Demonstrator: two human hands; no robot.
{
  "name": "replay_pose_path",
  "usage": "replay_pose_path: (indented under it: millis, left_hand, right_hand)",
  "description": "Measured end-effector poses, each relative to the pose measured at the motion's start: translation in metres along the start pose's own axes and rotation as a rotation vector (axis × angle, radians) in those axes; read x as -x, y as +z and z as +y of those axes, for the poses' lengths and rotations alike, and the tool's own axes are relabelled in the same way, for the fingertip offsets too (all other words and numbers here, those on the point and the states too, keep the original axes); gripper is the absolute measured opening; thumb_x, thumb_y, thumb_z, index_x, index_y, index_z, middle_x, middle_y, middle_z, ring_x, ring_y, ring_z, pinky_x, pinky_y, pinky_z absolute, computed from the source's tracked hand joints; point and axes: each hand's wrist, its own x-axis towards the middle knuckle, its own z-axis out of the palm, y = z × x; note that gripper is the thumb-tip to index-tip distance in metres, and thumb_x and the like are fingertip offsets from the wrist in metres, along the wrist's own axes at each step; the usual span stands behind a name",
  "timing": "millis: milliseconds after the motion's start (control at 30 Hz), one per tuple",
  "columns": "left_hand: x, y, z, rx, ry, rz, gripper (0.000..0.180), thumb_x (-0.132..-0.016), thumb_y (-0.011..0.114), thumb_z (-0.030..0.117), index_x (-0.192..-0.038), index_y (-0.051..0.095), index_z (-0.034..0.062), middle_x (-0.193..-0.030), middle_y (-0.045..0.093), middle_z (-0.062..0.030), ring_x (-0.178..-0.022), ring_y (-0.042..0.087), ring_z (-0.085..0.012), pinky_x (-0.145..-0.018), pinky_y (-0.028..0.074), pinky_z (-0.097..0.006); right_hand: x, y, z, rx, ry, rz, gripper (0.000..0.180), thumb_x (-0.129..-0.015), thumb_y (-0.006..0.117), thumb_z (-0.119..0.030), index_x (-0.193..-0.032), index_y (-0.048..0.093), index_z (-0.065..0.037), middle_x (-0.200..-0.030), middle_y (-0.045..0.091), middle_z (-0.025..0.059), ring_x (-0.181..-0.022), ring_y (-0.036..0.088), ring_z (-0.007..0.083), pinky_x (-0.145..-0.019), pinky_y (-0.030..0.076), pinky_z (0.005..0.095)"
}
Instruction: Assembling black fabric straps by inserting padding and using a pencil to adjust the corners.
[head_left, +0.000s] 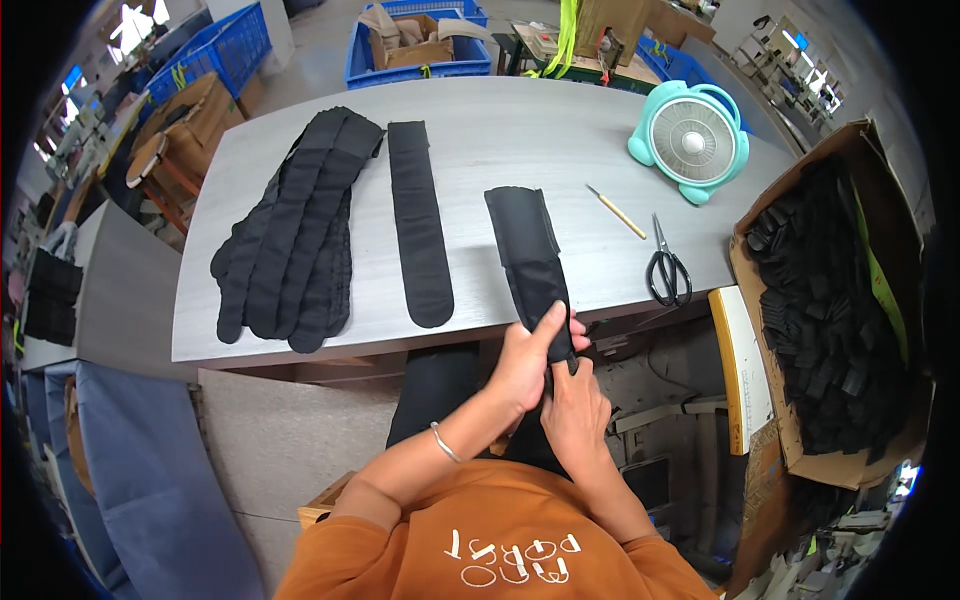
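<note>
A black fabric strip (525,235) extends from my hands over the table's front edge, its wide far end above the tabletop. My left hand (532,350) is closed round its near part, thumb lying on top. Close against it, my right hand (577,400) has its fingers at the strip's near end; some fingertips are hidden by the fabric. To the left, a single black strip with a rounded near end (420,230) lies flat. Farther left, a fanned pile of similar black strips (300,230) overlaps.
On the table (480,130) are black-handled scissors (668,270), a thin wooden-handled tool (616,211) and a turquoise fan (692,142). A cardboard box (790,440) of small black pieces stands at the right. Blue crates (420,72) sit behind the table.
</note>
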Motion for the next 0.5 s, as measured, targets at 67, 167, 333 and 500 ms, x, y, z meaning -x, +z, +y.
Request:
replay_pose_path:
  millis: [67, 167, 333, 500]
  left_hand:
    - [0.005, -0.001, -0.019, -0.020, -0.001, -0.057, 0.033, -0.097, 0.066, 0.033, -0.102, 0.060, 0.0010, -0.090, 0.065, -0.0068, -0.079, 0.063, -0.0163, -0.078, 0.053, -0.032]
    - [0.000, -0.006, -0.011, -0.014, -0.007, -0.045, 0.034, -0.097, 0.065, 0.037, -0.097, 0.061, 0.0036, -0.087, 0.063, -0.0054, -0.079, 0.062, -0.0156, -0.077, 0.053, -0.032]
    - [-0.013, -0.006, 0.018, 0.080, -0.039, 0.011, 0.037, -0.098, 0.062, 0.041, -0.099, 0.061, 0.0041, -0.086, 0.063, -0.0047, -0.080, 0.063, -0.0159, -0.076, 0.054, -0.032]
    - [-0.004, -0.004, -0.017, 0.038, -0.009, -0.002, 0.031, -0.098, 0.064, 0.033, -0.094, 0.062, 0.0022, -0.088, 0.063, -0.0066, -0.084, 0.060, -0.0157, -0.080, 0.052, -0.032]
  right_hand:
    - [-0.007, 0.014, 0.014, 0.050, -0.016, 0.032, 0.036, -0.080, 0.066, -0.009, -0.115, 0.059, -0.007, -0.088, 0.061, 0.0224, -0.079, 0.064, 0.0410, -0.063, 0.051, 0.0509]
    - [-0.021, 0.021, 0.013, -0.018, -0.049, 0.017, 0.027, -0.083, 0.066, -0.012, -0.109, 0.059, -0.005, -0.084, 0.062, 0.0218, -0.080, 0.064, 0.0415, -0.064, 0.052, 0.0502]
    - [-0.012, 0.003, -0.014, -0.044, -0.116, 0.212, 0.039, -0.082, 0.063, -0.004, -0.119, 0.057, -0.008, -0.108, 0.059, 0.0227, -0.080, 0.065, 0.0391, -0.064, 0.054, 0.0474]
    - [-0.012, 0.013, 0.002, 0.050, 0.036, -0.012, 0.049, -0.085, 0.064, -0.011, -0.133, 0.052, -0.010, -0.112, 0.055, 0.0243, -0.087, 0.065, 0.0414, -0.065, 0.054, 0.0488]
